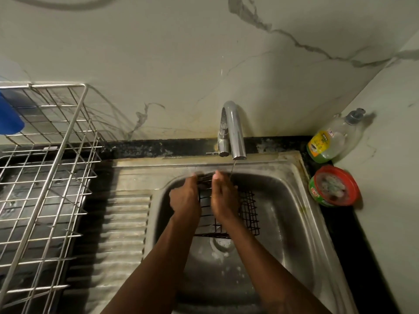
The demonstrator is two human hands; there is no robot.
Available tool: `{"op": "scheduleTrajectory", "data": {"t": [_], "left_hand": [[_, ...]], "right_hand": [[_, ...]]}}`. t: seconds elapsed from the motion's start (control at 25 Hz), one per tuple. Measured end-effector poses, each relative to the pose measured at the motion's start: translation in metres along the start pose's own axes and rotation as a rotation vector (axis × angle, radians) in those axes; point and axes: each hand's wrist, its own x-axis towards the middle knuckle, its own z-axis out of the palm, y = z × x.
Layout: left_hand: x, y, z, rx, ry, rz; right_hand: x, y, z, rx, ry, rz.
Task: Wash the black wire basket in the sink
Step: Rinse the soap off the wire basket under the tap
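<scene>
The black wire basket (248,210) stands tilted in the steel sink (294,200), under the chrome tap (233,130). A thin stream of water runs from the spout onto its far edge. My left hand (184,197) grips the basket's left side, fingers curled over the top rim. My right hand (223,196) lies against the basket's middle with its fingers reaching up to the top rim; whether they curl round the wire is hidden. Both hands cover much of the basket.
A steel wire dish rack (45,189) stands on the left over the black counter, with a blue object (9,116) in it. The ribbed drainboard (122,234) lies between rack and basin. A dish-soap bottle (333,139) and a red-rimmed green tub (334,186) sit at the right corner.
</scene>
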Motion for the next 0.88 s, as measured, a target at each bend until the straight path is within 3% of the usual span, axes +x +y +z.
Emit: {"op": "scheduleTrajectory", "data": {"t": [0.12, 0.24, 0.4, 0.56, 0.76, 0.84, 0.88], "left_hand": [[0.021, -0.019, -0.021, -0.082, 0.113, -0.171], [0.032, -0.029, -0.024, -0.152, 0.104, -0.246], [0.044, -0.023, -0.019, -0.250, 0.154, -0.301], [0.050, -0.021, -0.017, -0.291, 0.156, -0.332], [0.047, -0.020, -0.016, -0.364, 0.117, -0.311], [0.054, -0.017, -0.013, -0.433, 0.043, -0.292], [0.061, -0.020, -0.010, -0.409, 0.043, -0.290]], "right_hand": [[-0.006, 0.017, 0.017, -0.181, -0.113, -0.089], [-0.002, 0.044, 0.005, -0.142, 0.107, 0.062], [0.017, 0.052, -0.009, -0.370, 0.056, 0.114], [0.015, 0.050, -0.017, -0.313, 0.173, 0.183], [0.047, 0.049, -0.040, -0.451, -0.033, 0.624], [0.048, 0.029, -0.032, -0.528, -0.097, 0.666], [0.041, 0.018, -0.021, -0.575, -0.147, 0.602]]}}
